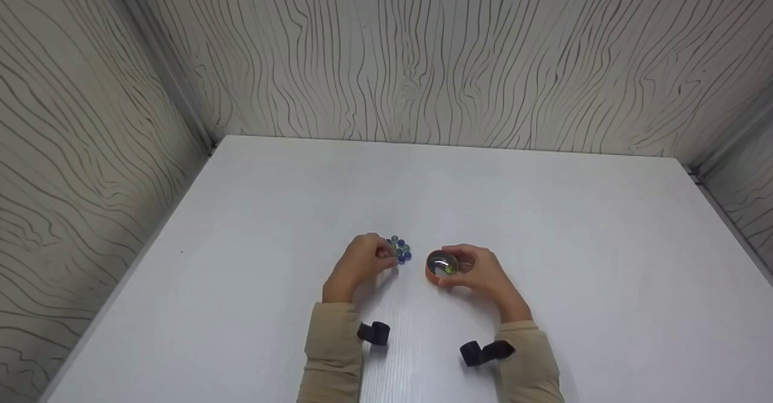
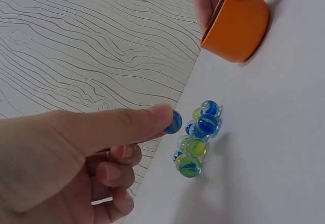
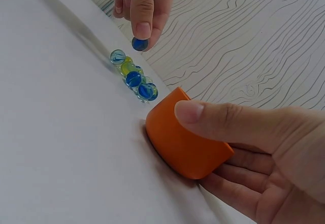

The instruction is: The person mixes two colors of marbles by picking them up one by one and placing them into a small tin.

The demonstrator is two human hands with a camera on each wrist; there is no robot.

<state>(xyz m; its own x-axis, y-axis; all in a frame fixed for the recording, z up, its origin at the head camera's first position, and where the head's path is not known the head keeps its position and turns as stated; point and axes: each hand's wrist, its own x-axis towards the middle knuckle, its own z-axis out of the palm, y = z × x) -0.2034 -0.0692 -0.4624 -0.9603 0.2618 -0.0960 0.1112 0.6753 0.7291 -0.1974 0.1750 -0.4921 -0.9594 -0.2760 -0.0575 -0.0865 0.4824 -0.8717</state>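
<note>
A blue glass marble (image 2: 174, 123) is pinched between the thumb and fingertip of my left hand (image 1: 360, 262), just over a cluster of marbles. That cluster of blue and yellow-green marbles (image 2: 195, 145) sits together on the white table. To its right, my right hand (image 1: 481, 271) grips a small orange cup (image 3: 177, 135) by its sides, thumb on the near wall and fingers round the other. The cup stands on the table with its mouth up; in the head view its shiny metallic inside shows, with a bit of yellow-green in it.
The white table (image 1: 241, 209) reaches back to a wood-grain patterned wall (image 1: 410, 58), with similar panels at both sides. A black wrist camera (image 1: 374, 333) juts from the left sleeve, and another black camera (image 1: 474, 353) from the right sleeve.
</note>
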